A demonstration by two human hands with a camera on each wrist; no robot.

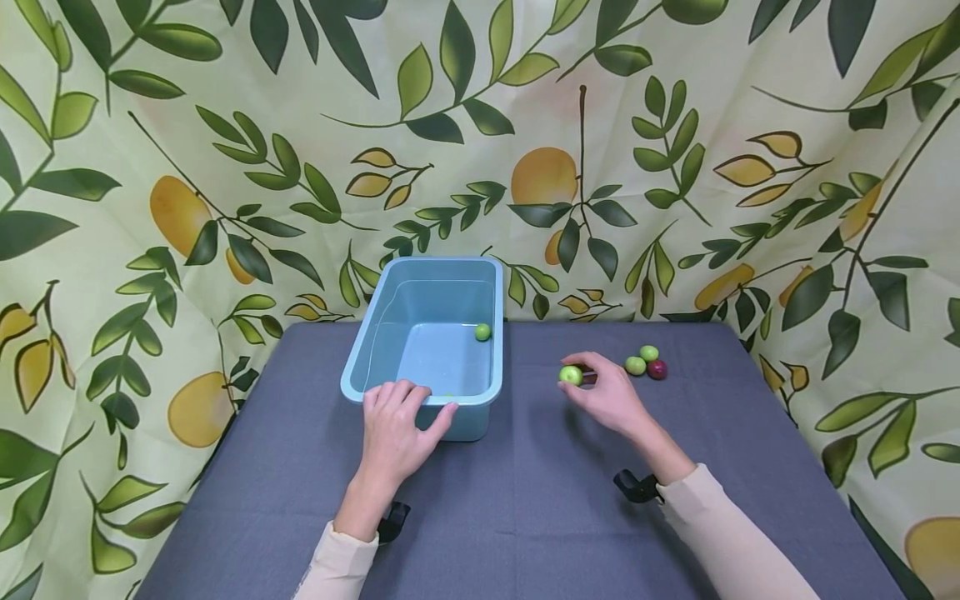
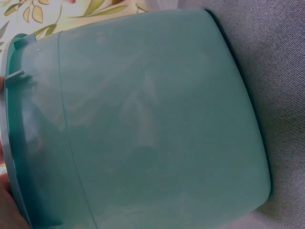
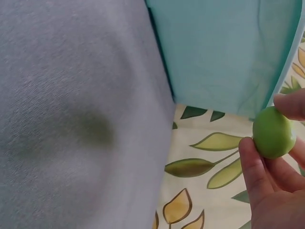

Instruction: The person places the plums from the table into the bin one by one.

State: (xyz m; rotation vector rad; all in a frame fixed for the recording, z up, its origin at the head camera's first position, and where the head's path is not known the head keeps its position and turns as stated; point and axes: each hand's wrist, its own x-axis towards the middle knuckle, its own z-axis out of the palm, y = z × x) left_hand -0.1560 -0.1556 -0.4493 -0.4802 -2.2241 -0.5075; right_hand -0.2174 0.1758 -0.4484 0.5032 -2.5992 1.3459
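Fingers of my right hand (image 1: 606,393) are drawn narrow, pinching one glossy, round green ball (image 1: 571,375) above the table, to the right of the tub. Behind everything hangs a cream cloth backdrop (image 1: 465,208) printed with green leaves and orange fruit. Before it stands my table (image 1: 517,533), covered in dark grey-blue fabric. On its far half sits a deep, light-blue rectangular plastic tub (image 1: 467,423), upright and open-topped. Cream long sleeves (image 1: 738,533) cover my forearms, and my left hand (image 1: 395,429) grips the tub's near rim, fingers hooked over it and thumb spread to the right. Black straps (image 1: 636,486) circle my wrists. Inside the tub, a second green ball (image 1: 483,332) lies by the right wall; a green sliver (image 1: 449,395) peeps over the near rim, too hidden to name. Right of my pinching hand, two loose green balls (image 1: 635,366) and a dark red ball (image 1: 657,369) cluster on the fabric. Smallest is a dark red patch (image 1: 590,378) just behind my pinch, mostly covered, so I cannot tell its shape.
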